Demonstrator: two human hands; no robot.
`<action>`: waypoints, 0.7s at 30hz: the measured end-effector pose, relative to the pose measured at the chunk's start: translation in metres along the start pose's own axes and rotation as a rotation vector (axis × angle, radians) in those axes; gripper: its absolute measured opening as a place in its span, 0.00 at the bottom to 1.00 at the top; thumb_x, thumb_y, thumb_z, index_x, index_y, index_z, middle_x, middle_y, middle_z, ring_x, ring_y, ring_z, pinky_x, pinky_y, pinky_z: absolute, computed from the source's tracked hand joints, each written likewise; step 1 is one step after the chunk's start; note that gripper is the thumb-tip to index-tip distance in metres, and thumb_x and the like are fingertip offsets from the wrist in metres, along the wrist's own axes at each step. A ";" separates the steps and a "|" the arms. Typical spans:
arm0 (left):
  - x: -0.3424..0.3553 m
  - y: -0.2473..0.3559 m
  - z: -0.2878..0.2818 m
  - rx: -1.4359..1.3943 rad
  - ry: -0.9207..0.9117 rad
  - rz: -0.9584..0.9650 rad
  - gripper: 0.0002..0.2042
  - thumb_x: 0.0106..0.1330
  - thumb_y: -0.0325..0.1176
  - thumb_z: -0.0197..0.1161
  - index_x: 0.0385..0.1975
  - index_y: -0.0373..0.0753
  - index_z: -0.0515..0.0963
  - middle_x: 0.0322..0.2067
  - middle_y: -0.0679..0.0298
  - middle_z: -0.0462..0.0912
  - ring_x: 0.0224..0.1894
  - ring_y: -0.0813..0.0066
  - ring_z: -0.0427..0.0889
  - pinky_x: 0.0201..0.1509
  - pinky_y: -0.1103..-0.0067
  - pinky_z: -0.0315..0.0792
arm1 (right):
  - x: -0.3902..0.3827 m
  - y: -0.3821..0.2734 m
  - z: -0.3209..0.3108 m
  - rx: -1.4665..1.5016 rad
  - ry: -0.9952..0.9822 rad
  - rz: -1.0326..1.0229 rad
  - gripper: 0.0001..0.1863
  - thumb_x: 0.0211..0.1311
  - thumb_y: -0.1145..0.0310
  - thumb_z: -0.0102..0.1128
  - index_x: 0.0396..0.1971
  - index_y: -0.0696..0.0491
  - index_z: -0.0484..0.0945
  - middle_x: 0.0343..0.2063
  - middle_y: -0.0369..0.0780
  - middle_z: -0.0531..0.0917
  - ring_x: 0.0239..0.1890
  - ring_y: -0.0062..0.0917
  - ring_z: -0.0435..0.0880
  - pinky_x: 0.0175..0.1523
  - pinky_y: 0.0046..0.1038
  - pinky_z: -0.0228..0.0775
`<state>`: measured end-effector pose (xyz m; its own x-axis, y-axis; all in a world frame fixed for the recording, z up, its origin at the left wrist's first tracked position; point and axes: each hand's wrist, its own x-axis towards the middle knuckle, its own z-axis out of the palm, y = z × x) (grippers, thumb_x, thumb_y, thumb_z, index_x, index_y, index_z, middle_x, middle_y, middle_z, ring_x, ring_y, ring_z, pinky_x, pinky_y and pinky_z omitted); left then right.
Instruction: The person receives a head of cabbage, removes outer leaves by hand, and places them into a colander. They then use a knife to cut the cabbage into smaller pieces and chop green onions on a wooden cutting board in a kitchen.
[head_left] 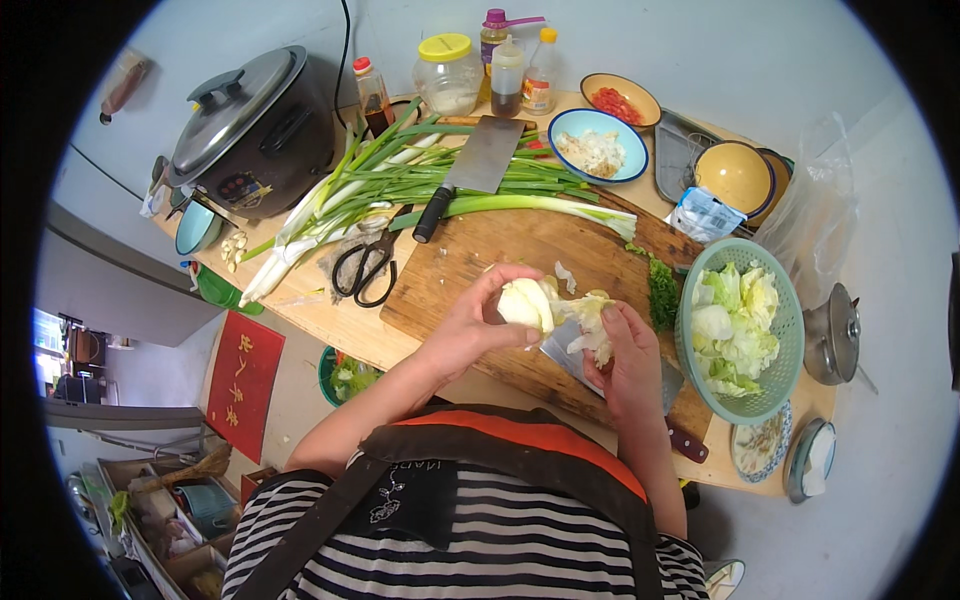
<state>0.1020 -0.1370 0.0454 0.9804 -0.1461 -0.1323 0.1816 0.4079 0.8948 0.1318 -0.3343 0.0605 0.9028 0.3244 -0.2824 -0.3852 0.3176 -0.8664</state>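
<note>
From the head camera I saw my left hand (470, 325) closed around a pale cabbage heart (525, 303), cupping it from the left so the leafy side faced the other hand. My right hand (625, 355) was pinched shut on a leaf (595, 325) still attached to the heart, thumb on top. That hold looked suited to peeling the leaf away while the left hand kept the heart steady.

The heart was held in the air just above the near part of the wooden cutting board (500, 250), not resting on it. I judged this kept any scraps falling on the board. A second knife (610, 385) lay flat on the board below my hands, its dark handle pointing toward the table's near edge.

Just right of my right hand stood a green plastic colander (780, 385) holding torn cabbage leaves (735, 320), near enough to drop pieces in. A small pile of chopped green herb (661, 293) lay on the board between hand and colander.

Farther back, a cleaver (470, 170) rested on a bundle of green onions (400, 175), with black scissors (367, 265) at the board's left edge. A rice cooker (255, 130) stood in the far left corner, and a blue bowl (598, 145) of something pale and chopped stood beyond the onions.
</note>
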 end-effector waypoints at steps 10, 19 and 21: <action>0.008 0.001 -0.017 -0.664 -0.373 -0.067 0.37 0.44 0.23 0.51 0.63 0.39 0.59 0.57 0.52 0.67 0.58 0.52 0.69 0.63 0.63 0.63 | -0.019 -0.035 -0.019 -0.049 0.580 -0.279 0.11 0.66 0.59 0.52 0.42 0.50 0.73 0.27 0.33 0.77 0.20 0.11 0.72 0.18 0.11 0.59; 0.002 0.010 -0.004 -0.236 -0.109 -0.019 0.33 0.60 0.19 0.58 0.66 0.41 0.54 0.57 0.62 0.68 0.57 0.74 0.70 0.60 0.77 0.66 | -0.034 -0.077 -0.135 -1.829 0.826 -0.673 0.23 0.63 0.62 0.55 0.57 0.52 0.68 0.55 0.42 0.71 0.53 0.29 0.72 0.43 0.27 0.72; 0.002 0.011 0.006 -0.090 -0.080 0.013 0.34 0.60 0.21 0.61 0.66 0.40 0.55 0.56 0.64 0.69 0.55 0.76 0.70 0.57 0.80 0.67 | -0.034 -0.077 -0.122 -1.943 0.759 -0.713 0.26 0.60 0.64 0.59 0.58 0.50 0.68 0.60 0.42 0.67 0.59 0.31 0.68 0.51 0.29 0.69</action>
<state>0.1059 -0.1382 0.0580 0.9741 -0.2100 -0.0836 0.1787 0.4893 0.8536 0.1536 -0.4782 0.0867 0.8348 0.1304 0.5349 0.1248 -0.9911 0.0468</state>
